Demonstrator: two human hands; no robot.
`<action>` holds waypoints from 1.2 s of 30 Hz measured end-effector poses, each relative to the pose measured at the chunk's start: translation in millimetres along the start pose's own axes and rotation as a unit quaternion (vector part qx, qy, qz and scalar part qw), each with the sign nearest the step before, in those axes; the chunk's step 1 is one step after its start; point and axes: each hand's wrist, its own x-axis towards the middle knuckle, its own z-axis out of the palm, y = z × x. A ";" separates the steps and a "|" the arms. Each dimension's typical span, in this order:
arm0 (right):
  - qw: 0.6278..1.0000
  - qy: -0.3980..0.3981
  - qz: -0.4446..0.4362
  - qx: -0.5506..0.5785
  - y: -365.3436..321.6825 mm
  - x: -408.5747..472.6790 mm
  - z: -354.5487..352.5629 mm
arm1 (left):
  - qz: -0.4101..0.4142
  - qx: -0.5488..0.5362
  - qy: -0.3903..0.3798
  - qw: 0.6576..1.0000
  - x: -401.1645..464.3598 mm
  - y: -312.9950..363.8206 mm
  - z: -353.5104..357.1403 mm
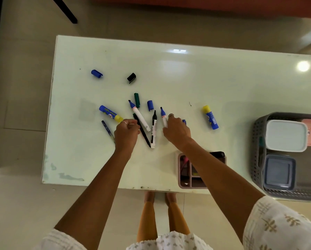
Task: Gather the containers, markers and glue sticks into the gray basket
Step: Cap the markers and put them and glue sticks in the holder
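The right hand (177, 131) pinched 1 uncapped blue marker (163, 117), light, rigid, likely best gripped mid-barrel; left hand (126, 133) curled, contents unclear.

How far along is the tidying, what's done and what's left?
Done: three containers sit in the gray basket. In hand: the right hand holds a blue marker; the left hand is among the markers. Left: the other markers, loose caps and both glue sticks.
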 end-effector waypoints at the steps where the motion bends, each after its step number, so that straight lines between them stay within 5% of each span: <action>1: 1.000 0.000 0.002 0.011 1.3 -0.2 -0.7 | 0.024 0.032 0.009 0.999 3.7 5.2 1.7; 6: 0.998 0.013 -0.002 0.061 8.7 -3.5 -7.1 | 0.126 0.133 0.032 0.983 26.3 41.7 24.6; 17: 0.988 0.025 -0.002 0.152 16.2 -9.3 -14.8 | 0.111 0.276 0.001 0.955 57.1 63.1 64.2; 20: 0.985 0.022 -0.035 0.169 15.3 -17.1 -18.7 | 0.083 0.198 -0.029 0.976 58.0 65.2 61.6; 23: 0.982 0.033 -0.061 0.178 13.7 -27.6 -24.1 | -0.022 -0.024 -0.084 0.996 51.9 68.5 50.4; 26: 0.981 0.042 -0.074 0.172 12.7 -39.7 -30.0 | -0.117 -0.235 -0.173 0.949 38.3 69.4 34.1; 31: 0.984 0.048 -0.085 0.149 16.1 -56.2 -33.9 | -0.119 -0.286 -0.233 0.922 14.7 66.6 19.8; 36: 0.985 0.051 -0.094 0.132 18.2 -73.4 -28.9 | -0.061 -0.239 -0.244 0.938 -5.4 64.1 16.2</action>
